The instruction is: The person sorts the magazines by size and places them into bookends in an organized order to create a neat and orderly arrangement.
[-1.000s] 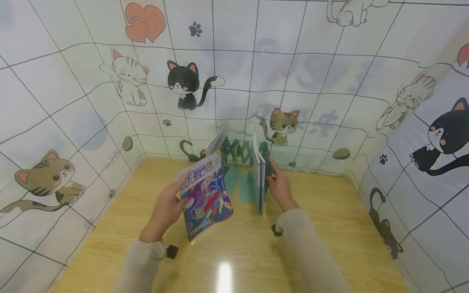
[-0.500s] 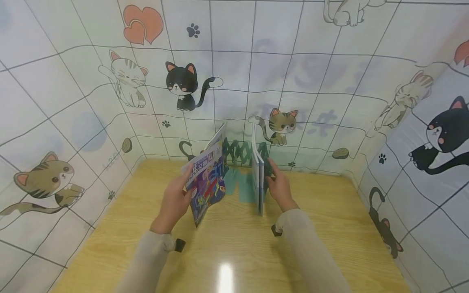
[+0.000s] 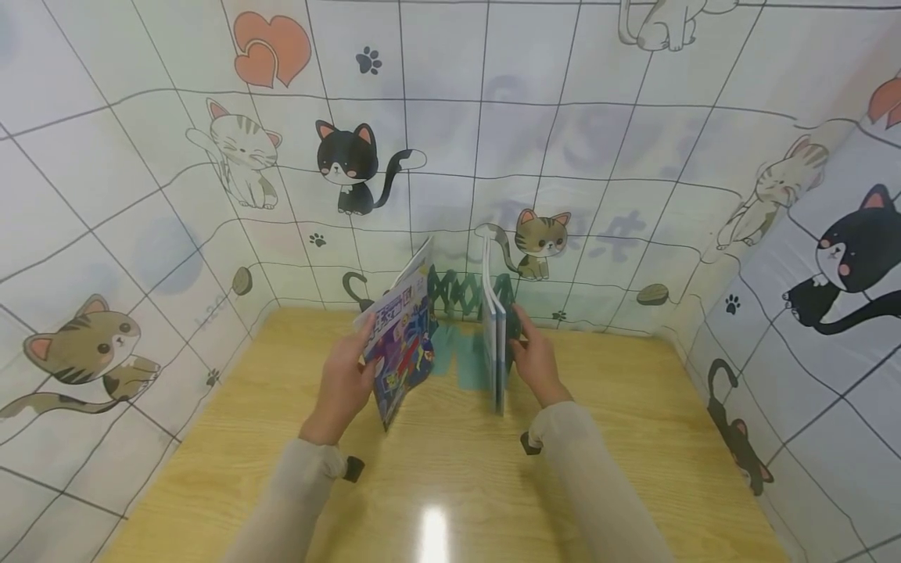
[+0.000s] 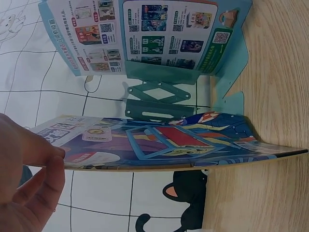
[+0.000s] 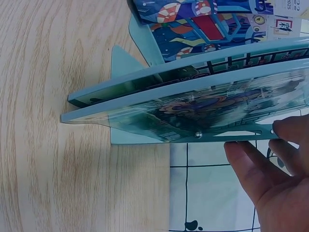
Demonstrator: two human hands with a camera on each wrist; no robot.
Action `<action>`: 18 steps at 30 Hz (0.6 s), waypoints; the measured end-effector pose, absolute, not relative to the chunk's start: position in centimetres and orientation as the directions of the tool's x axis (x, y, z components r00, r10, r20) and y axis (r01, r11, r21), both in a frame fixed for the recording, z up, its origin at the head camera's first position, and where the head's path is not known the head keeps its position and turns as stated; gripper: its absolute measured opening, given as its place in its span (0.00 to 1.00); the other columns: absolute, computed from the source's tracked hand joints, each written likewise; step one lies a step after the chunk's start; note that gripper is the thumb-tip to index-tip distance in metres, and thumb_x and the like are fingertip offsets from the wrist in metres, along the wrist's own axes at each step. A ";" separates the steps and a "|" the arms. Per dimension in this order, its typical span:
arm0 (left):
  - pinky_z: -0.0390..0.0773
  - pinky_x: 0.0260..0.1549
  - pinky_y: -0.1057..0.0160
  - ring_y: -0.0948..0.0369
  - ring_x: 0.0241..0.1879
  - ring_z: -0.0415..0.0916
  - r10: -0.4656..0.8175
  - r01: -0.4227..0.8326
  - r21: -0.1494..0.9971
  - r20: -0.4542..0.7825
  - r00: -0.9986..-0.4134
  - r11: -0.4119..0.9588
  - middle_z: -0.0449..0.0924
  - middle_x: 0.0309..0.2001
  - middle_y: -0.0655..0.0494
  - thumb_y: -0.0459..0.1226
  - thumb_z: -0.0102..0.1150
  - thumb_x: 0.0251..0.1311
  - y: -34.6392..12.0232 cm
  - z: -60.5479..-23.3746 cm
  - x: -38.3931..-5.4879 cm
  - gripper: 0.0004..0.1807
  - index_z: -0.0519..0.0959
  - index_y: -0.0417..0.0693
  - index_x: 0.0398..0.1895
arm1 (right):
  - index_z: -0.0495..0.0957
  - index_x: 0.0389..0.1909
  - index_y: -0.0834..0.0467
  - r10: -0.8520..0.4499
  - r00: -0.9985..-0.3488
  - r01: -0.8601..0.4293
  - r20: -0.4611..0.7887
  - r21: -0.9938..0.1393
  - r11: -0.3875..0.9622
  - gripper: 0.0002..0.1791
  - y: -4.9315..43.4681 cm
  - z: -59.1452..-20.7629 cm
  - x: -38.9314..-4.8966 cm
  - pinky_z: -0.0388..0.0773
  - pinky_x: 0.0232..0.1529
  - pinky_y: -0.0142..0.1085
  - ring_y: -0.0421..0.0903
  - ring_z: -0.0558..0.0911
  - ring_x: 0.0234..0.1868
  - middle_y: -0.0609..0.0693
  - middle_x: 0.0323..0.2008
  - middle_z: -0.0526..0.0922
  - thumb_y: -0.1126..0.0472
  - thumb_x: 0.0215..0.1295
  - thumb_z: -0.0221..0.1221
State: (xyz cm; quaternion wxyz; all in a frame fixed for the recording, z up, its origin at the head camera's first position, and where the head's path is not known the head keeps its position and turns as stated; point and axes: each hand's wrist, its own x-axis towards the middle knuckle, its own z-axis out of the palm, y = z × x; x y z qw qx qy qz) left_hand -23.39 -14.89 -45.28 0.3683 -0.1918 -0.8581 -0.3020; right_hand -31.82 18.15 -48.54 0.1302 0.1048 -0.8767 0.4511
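Observation:
My left hand (image 3: 342, 383) pinches the outer edge of a purple illustrated magazine (image 3: 400, 356), thumb on its cover. The magazine stands tilted, its lower edge close over the table. It overlaps another magazine (image 5: 212, 36) with a similar cover at the left side of a green expandable bookend (image 3: 461, 293). Two blue-edged books (image 3: 496, 344) stand upright side by side against the bookend's right plate. My right hand (image 3: 538, 363) grips that plate from outside, fingertips at its edge. The bookend's zigzag linkage (image 4: 159, 93) is stretched between both sides.
The pale wooden table (image 3: 605, 438) extends around the bookend. Right behind it rises a wall covering (image 3: 450, 141) with printed cats and grid lines, which also closes off both sides. A light reflection shows on the table's front part.
My left hand has moved right and slightly away from me, bringing the magazine towards the bookend's left side and turning it more edge-on. My right hand stays on the bookend.

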 end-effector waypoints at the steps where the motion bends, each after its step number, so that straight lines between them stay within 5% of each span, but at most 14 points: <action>1: 0.77 0.27 0.57 0.49 0.38 0.74 0.105 0.551 0.380 0.747 -0.657 0.743 0.78 0.46 0.37 0.18 0.67 0.45 -14.9 -45.3 -23.5 0.44 0.66 0.42 0.70 | 0.57 0.75 0.46 -0.067 -0.944 -0.301 0.322 -0.764 0.571 0.40 18.1 -48.5 -31.8 0.79 0.47 0.48 0.64 0.79 0.52 0.62 0.68 0.64 0.73 0.66 0.56; 18: 0.75 0.43 0.49 0.47 0.42 0.75 0.063 0.527 0.396 0.752 -0.656 0.752 0.80 0.47 0.39 0.19 0.64 0.49 -13.7 -46.1 -25.3 0.42 0.65 0.44 0.71 | 0.57 0.75 0.44 -0.063 -0.939 -0.308 0.337 -0.749 0.586 0.40 18.1 -48.7 -31.7 0.78 0.47 0.48 0.63 0.79 0.52 0.61 0.69 0.64 0.73 0.66 0.56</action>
